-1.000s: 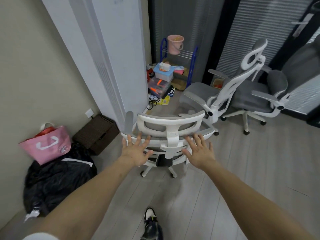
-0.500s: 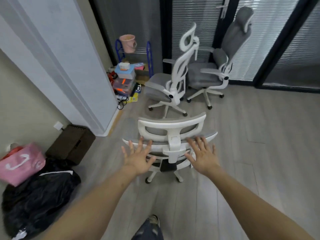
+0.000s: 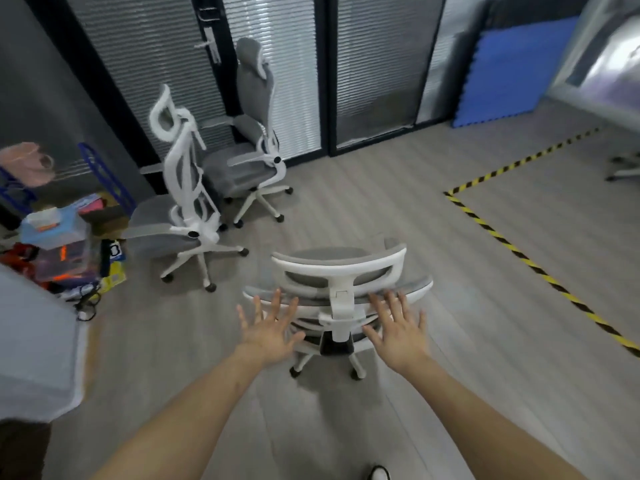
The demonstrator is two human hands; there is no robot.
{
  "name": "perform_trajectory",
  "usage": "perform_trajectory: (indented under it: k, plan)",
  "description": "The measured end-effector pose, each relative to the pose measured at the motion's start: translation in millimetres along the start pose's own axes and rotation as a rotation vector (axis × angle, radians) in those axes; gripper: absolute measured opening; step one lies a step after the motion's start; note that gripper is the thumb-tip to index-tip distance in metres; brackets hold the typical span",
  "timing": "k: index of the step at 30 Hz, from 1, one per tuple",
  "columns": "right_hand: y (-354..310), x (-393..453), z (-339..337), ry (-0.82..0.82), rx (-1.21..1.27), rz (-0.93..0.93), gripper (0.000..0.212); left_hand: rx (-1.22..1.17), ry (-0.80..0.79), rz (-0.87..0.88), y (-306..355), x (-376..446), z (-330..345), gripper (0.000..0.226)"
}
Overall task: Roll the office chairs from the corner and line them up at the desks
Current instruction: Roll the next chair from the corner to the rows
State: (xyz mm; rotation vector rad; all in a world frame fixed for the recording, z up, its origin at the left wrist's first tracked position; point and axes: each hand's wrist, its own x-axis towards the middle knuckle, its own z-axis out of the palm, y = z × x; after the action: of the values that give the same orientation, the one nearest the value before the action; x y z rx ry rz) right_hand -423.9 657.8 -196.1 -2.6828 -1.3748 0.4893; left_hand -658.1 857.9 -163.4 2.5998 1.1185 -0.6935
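Grey mesh and white frame: the nearest office chair stands on the wood-look floor directly ahead of the person, its back turned toward them. Left hand and right hand are both spread flat, fingers straight, on either side of the white centre spine of the backrest. They grasp nothing. Whether the palms press the mesh or sit just short of it cannot be told from this angle.

Key relation: the backrest's wide axis runs left to right across the view, square to both forearms. The hands are about level with each other, neither clearly nearer. Judgement: an even push from both should roll the chair straight away from the person; uneven pressure would likely swivel it.

Two more chairs, one white-backed and one grey-backed, stand close together ahead-left by the glass partition. Yellow-black floor tape runs at right. No desks visible.
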Motion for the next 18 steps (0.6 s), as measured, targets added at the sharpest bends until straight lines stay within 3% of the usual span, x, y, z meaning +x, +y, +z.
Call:
perform_trajectory:
  k: [10, 18]
  plan:
    - [145, -45, -54, -0.018, 0.07, 0.419, 0.063, 0.145, -0.103, 0.35, 186, 93, -68, 0.078]
    - [291, -67, -81, -0.06, 0.177, 0.624, 0.063, 0.269, -0.139, 0.559, 370, 156, -99, 0.082]
